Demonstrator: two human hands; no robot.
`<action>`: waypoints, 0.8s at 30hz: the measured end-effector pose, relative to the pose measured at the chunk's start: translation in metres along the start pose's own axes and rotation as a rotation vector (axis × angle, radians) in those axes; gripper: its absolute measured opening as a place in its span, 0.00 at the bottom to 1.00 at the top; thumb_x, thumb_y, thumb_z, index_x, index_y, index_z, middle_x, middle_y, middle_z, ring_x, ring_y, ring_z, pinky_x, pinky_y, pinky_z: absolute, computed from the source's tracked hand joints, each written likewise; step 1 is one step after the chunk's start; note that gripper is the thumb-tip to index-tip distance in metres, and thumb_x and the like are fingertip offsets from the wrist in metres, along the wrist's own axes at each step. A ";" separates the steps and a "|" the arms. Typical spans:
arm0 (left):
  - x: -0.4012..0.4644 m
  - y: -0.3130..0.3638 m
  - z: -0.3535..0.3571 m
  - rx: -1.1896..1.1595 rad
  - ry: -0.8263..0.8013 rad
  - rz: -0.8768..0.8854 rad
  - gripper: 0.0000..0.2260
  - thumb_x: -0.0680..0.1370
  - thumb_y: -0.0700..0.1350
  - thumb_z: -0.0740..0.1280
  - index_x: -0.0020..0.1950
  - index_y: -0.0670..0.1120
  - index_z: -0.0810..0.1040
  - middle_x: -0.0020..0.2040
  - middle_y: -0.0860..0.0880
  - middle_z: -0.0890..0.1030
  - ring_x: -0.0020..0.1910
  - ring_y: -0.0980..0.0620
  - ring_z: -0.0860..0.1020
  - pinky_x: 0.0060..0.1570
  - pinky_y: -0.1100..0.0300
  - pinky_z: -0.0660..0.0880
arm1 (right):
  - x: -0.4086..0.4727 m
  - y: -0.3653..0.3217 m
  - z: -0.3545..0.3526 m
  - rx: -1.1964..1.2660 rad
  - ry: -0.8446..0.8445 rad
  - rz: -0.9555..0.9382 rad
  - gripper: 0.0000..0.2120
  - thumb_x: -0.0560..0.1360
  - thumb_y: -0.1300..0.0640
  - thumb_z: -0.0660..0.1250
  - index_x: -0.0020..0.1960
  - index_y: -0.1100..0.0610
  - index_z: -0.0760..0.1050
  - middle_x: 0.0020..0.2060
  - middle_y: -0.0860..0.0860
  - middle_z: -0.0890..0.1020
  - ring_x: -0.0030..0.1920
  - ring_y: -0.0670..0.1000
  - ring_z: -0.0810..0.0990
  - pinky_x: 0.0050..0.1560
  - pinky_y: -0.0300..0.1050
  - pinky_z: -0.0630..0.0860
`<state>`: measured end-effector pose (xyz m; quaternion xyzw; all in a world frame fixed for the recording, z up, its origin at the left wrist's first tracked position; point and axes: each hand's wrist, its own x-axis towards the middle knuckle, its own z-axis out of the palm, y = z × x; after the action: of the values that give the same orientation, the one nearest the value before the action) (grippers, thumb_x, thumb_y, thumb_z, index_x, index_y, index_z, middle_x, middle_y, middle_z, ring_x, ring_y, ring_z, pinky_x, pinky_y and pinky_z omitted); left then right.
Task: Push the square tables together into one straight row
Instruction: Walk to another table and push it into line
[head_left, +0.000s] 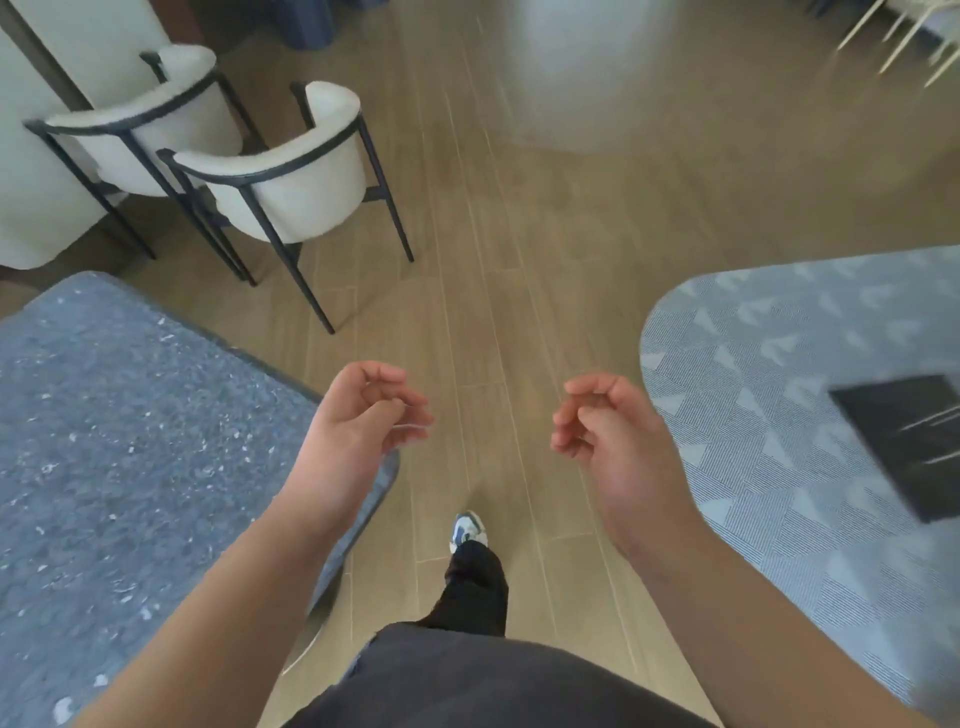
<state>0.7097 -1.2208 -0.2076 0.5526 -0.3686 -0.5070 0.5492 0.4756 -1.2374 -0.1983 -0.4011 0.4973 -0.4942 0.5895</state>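
Two white armchairs on wood floor; patterned rug right.

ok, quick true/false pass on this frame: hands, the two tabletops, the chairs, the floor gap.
1. Both hands hold nothing. True: the left hand and right hand hang loosely curled over the wood-plank floor.
2. The speckled blue-grey tabletop touches the pale blue patterned tabletop. False: a strip of floor lies between them.
3. A flat black rectangular item lies on the patterned tabletop. True.
4. Two white upholstered chairs with black frames stand at the right. False: they stand at the upper left.
5. The right hand presses on the patterned tabletop. False: it is held above the floor.
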 end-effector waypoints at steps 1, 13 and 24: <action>0.018 0.000 0.004 0.007 -0.012 0.001 0.13 0.74 0.38 0.60 0.57 0.44 0.75 0.46 0.48 0.84 0.45 0.46 0.84 0.46 0.56 0.81 | 0.016 -0.003 0.000 -0.002 0.009 0.002 0.13 0.70 0.62 0.59 0.48 0.53 0.79 0.35 0.50 0.81 0.36 0.49 0.79 0.41 0.43 0.78; 0.242 0.032 0.000 -0.020 0.087 -0.048 0.11 0.77 0.35 0.59 0.57 0.44 0.75 0.43 0.50 0.84 0.43 0.48 0.85 0.49 0.48 0.81 | 0.246 -0.051 0.058 -0.068 -0.001 -0.009 0.15 0.73 0.68 0.58 0.48 0.53 0.79 0.35 0.49 0.82 0.34 0.48 0.79 0.40 0.42 0.79; 0.369 0.043 -0.011 -0.130 0.320 -0.049 0.12 0.75 0.37 0.61 0.57 0.43 0.75 0.45 0.47 0.84 0.43 0.47 0.84 0.43 0.53 0.80 | 0.415 -0.074 0.104 -0.116 -0.228 0.048 0.14 0.71 0.63 0.59 0.45 0.50 0.81 0.36 0.51 0.82 0.35 0.49 0.80 0.42 0.42 0.80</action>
<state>0.8058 -1.5796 -0.2245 0.5984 -0.2297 -0.4486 0.6228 0.5713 -1.6603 -0.1869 -0.4761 0.4641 -0.4015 0.6298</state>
